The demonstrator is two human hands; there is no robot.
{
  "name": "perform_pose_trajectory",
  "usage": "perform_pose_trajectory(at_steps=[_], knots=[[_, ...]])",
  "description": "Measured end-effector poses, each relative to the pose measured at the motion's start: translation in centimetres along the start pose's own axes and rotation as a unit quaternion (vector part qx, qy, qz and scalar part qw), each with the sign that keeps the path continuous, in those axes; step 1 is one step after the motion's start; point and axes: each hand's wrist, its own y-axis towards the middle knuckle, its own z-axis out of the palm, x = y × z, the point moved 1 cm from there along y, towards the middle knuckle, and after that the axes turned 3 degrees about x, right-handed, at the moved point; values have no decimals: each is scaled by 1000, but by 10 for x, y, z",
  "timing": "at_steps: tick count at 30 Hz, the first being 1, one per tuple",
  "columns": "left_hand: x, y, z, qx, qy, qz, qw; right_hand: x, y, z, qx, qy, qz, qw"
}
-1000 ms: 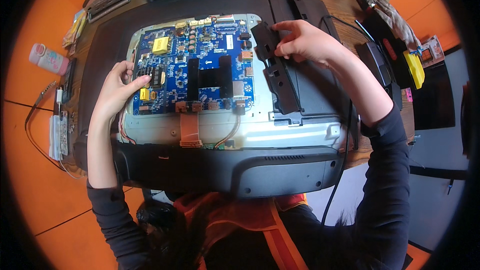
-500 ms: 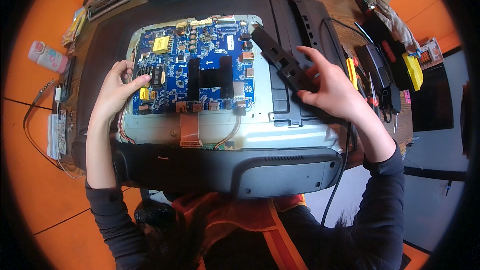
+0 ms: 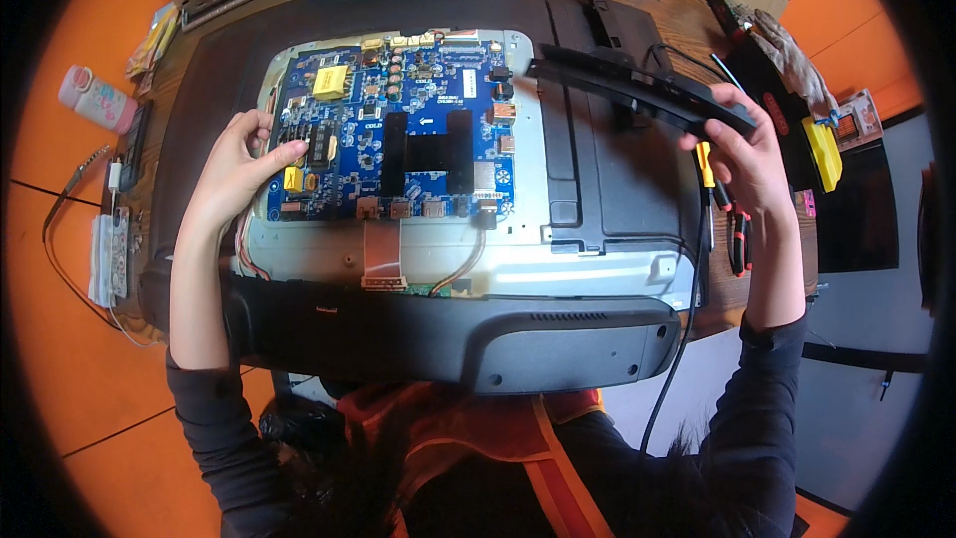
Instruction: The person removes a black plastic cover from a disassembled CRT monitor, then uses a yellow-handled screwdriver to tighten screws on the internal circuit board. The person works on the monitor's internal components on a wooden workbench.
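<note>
A large dark display panel (image 3: 418,334) lies back side up, with a blue circuit board (image 3: 368,174) exposed on a silvery metal plate (image 3: 299,249). My left hand (image 3: 231,167) is at the board's left edge, its fingers curled there and its thumb on a black heatsink-like part (image 3: 317,147). A long black plastic strip (image 3: 637,90) with cutouts is pinched at its right end by my right hand (image 3: 752,154). The strip is held above the panel's right side, apart from the board. An orange ribbon cable (image 3: 382,254) runs from the board's lower edge.
Another black strip (image 3: 600,15) lies at the panel's far right. A yellow-handled screwdriver (image 3: 705,164) and red-black pliers (image 3: 738,239) are beside my right wrist. A black cable (image 3: 677,349) hangs over the front edge. A pink-white bottle (image 3: 98,100) stands left.
My right hand has moved right and slightly up with the black strip, which has swung from steep to nearly level. My left hand remains at the board's edge. The view has shifted slightly.
</note>
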Motion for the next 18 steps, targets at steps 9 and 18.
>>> perform_pose_trajectory(at_steps=[9, 18], knots=[[-1, 0, 0, 2, -1, -5, 1000, -8, 54, 3, 98, 69, 12, 993], [4, 2, 0, 1, -4, -8, 1000, -22, 134, 66, 262, -44, 72, 961]])
